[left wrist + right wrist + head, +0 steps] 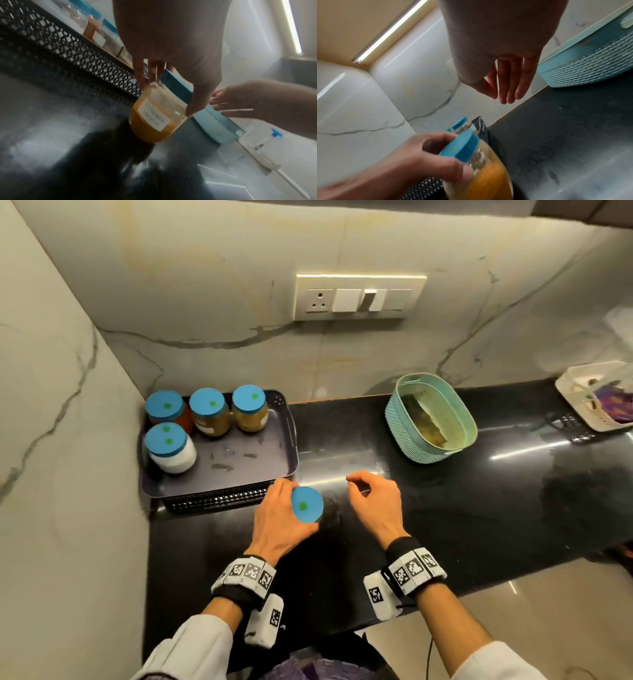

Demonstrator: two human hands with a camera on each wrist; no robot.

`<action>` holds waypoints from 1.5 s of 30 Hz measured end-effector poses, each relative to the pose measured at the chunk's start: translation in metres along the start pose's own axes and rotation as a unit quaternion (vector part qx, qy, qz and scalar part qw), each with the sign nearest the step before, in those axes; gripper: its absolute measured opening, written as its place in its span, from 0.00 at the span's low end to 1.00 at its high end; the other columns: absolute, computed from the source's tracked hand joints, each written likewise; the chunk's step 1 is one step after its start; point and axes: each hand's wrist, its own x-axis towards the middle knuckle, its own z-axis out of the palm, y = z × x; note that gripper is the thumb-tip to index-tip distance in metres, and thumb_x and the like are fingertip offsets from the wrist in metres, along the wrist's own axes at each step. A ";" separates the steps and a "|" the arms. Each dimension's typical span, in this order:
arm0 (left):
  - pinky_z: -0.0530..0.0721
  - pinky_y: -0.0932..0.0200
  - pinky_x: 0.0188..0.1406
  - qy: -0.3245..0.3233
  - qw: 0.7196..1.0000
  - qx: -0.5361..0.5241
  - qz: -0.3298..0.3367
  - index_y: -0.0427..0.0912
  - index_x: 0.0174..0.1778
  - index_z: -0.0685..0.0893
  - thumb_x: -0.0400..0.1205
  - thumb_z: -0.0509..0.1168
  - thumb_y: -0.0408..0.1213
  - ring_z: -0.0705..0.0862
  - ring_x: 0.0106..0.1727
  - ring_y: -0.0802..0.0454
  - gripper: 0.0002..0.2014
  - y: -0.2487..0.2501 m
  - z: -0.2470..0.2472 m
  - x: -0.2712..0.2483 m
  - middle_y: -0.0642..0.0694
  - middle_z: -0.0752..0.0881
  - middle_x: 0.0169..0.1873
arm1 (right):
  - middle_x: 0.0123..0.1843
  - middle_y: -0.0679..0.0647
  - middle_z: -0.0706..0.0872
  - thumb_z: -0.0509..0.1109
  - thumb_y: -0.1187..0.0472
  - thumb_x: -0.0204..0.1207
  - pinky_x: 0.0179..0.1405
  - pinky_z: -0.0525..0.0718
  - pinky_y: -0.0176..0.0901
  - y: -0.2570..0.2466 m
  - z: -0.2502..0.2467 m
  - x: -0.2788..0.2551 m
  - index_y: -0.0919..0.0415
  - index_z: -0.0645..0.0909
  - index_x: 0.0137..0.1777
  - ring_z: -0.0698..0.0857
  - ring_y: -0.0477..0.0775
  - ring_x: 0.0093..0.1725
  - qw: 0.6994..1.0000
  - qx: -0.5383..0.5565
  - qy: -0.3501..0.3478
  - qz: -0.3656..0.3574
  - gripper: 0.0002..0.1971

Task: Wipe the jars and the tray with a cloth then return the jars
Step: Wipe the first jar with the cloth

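My left hand (pixel 291 508) grips a blue-lidded jar (pixel 307 505) of orange powder just off the front right corner of the dark tray (pixel 205 498). The jar (pixel 154 116) is tilted and has a handwritten white label; I cannot tell whether its base touches the counter. Fingers and thumb curl round it below the lid (pixel 462 146). My right hand (pixel 356 491) hovers just right of the jar, fingers (pixel 508 86) relaxed and holding nothing. Several other blue-lidded jars stand along the tray's back and left, among them a white one (pixel 171 450) and a red one (pixel 183 419).
A teal woven basket (pixel 404 436) stands at the back of the black counter (pixel 479 501), with an olive folded thing inside. A white basket (pixel 575 402) sits at the far right. Marble walls close off the left and back. A switch panel (pixel 359 297) is on the wall.
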 end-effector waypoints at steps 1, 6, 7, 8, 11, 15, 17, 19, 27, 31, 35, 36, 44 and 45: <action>0.85 0.47 0.45 -0.003 1.000 0.001 -0.013 0.47 0.58 0.77 0.59 0.80 0.54 0.80 0.50 0.50 0.34 -0.008 0.000 -0.005 0.53 0.77 0.51 | 0.43 0.45 0.95 0.74 0.58 0.77 0.53 0.92 0.47 -0.001 0.006 0.000 0.51 0.94 0.52 0.92 0.45 0.42 1.000 -0.001 -0.010 0.002 0.09; 0.81 0.51 0.43 0.005 0.999 0.005 -0.041 0.48 0.59 0.76 0.59 0.82 0.52 0.80 0.51 0.50 0.35 -0.019 0.009 -0.010 0.53 0.76 0.52 | 0.44 0.46 0.94 0.75 0.58 0.76 0.53 0.92 0.51 0.012 -0.012 0.009 0.51 0.93 0.55 0.92 0.46 0.44 0.999 -0.001 0.029 0.027 0.10; 0.81 0.52 0.44 0.004 0.999 0.011 -0.050 0.47 0.59 0.76 0.60 0.83 0.52 0.80 0.52 0.49 0.35 -0.017 0.010 -0.007 0.52 0.76 0.52 | 0.46 0.47 0.95 0.75 0.58 0.76 0.55 0.92 0.51 0.015 -0.021 0.018 0.51 0.93 0.56 0.92 0.48 0.46 0.998 0.001 0.045 0.032 0.11; 0.81 0.51 0.44 0.005 0.998 0.020 -0.055 0.47 0.60 0.76 0.60 0.83 0.51 0.80 0.53 0.48 0.35 -0.014 0.012 -0.004 0.52 0.77 0.53 | 0.46 0.49 0.95 0.75 0.59 0.76 0.56 0.91 0.50 0.017 -0.031 0.029 0.51 0.93 0.56 0.92 0.49 0.47 0.997 0.001 0.065 0.036 0.11; 0.81 0.51 0.46 0.008 0.997 0.032 -0.072 0.46 0.64 0.76 0.62 0.83 0.49 0.80 0.55 0.46 0.36 -0.007 0.020 -0.002 0.51 0.76 0.55 | 0.48 0.52 0.95 0.75 0.61 0.77 0.58 0.88 0.47 0.023 -0.067 0.067 0.55 0.94 0.57 0.92 0.53 0.50 0.994 0.008 0.101 0.045 0.11; 0.82 0.49 0.55 0.014 0.995 0.044 -0.090 0.41 0.72 0.76 0.62 0.81 0.47 0.82 0.61 0.42 0.42 -0.004 0.028 -0.007 0.45 0.79 0.61 | 0.56 0.58 0.95 0.74 0.61 0.78 0.61 0.81 0.42 0.040 -0.102 0.132 0.60 0.93 0.60 0.90 0.59 0.59 0.989 0.010 0.097 0.112 0.13; 0.82 0.45 0.61 0.024 0.993 0.061 -0.103 0.38 0.76 0.74 0.60 0.77 0.50 0.81 0.65 0.39 0.46 0.002 0.032 -0.006 0.42 0.79 0.64 | 0.59 0.62 0.94 0.74 0.61 0.77 0.64 0.83 0.47 0.064 -0.110 0.173 0.64 0.92 0.60 0.89 0.66 0.64 0.983 -0.002 0.060 0.175 0.14; 0.79 0.40 0.68 0.039 0.989 0.079 -0.118 0.36 0.79 0.72 0.59 0.75 0.52 0.80 0.70 0.37 0.51 0.008 0.036 -0.004 0.39 0.79 0.69 | 0.61 0.67 0.92 0.74 0.57 0.77 0.64 0.85 0.53 0.091 -0.111 0.213 0.69 0.89 0.62 0.88 0.70 0.65 0.972 -0.042 -0.015 0.231 0.18; 0.68 0.37 0.78 0.115 0.982 0.110 -0.102 0.41 0.82 0.70 0.64 0.74 0.55 0.76 0.75 0.40 0.49 0.028 0.042 -0.009 0.42 0.76 0.75 | 0.67 0.60 0.88 0.71 0.46 0.81 0.63 0.80 0.52 0.145 -0.075 0.268 0.61 0.86 0.69 0.85 0.66 0.61 0.933 -0.168 -0.229 0.221 0.24; 0.71 0.35 0.77 0.109 0.980 0.120 -0.115 0.40 0.82 0.70 0.64 0.74 0.54 0.77 0.74 0.39 0.49 0.034 0.042 -0.011 0.41 0.76 0.74 | 0.53 0.59 0.82 0.73 0.52 0.82 0.53 0.78 0.49 0.139 -0.064 0.255 0.61 0.85 0.59 0.83 0.65 0.55 0.939 -0.161 -0.213 0.216 0.13; 0.78 0.34 0.70 0.099 0.979 0.123 -0.128 0.37 0.79 0.71 0.63 0.78 0.48 0.79 0.70 0.36 0.48 0.034 0.041 -0.015 0.39 0.77 0.71 | 0.45 0.60 0.90 0.75 0.57 0.68 0.51 0.88 0.53 0.139 -0.063 0.257 0.67 0.89 0.50 0.90 0.66 0.50 0.948 0.007 -0.178 0.263 0.15; 0.79 0.35 0.69 0.099 0.979 0.124 -0.130 0.36 0.79 0.72 0.63 0.80 0.46 0.80 0.69 0.36 0.47 0.033 0.040 -0.017 0.39 0.77 0.70 | 0.41 0.59 0.91 0.73 0.58 0.68 0.47 0.89 0.52 0.132 -0.068 0.254 0.66 0.90 0.46 0.90 0.65 0.46 0.948 0.074 -0.148 0.273 0.12; 0.80 0.36 0.69 0.116 0.983 0.101 -0.105 0.38 0.76 0.75 0.66 0.73 0.55 0.80 0.69 0.38 0.43 0.037 0.035 -0.021 0.41 0.79 0.70 | 0.44 0.57 0.90 0.70 0.73 0.69 0.48 0.88 0.48 0.035 -0.152 0.138 0.58 0.90 0.44 0.88 0.58 0.44 0.833 0.520 -0.011 0.192 0.12; 0.79 0.37 0.70 0.124 0.983 0.099 -0.091 0.38 0.75 0.77 0.68 0.71 0.57 0.80 0.69 0.39 0.41 0.038 0.033 -0.023 0.41 0.79 0.70 | 0.52 0.59 0.92 0.70 0.73 0.70 0.58 0.89 0.54 0.029 -0.157 0.107 0.60 0.92 0.52 0.90 0.60 0.51 0.791 0.584 -0.051 0.174 0.15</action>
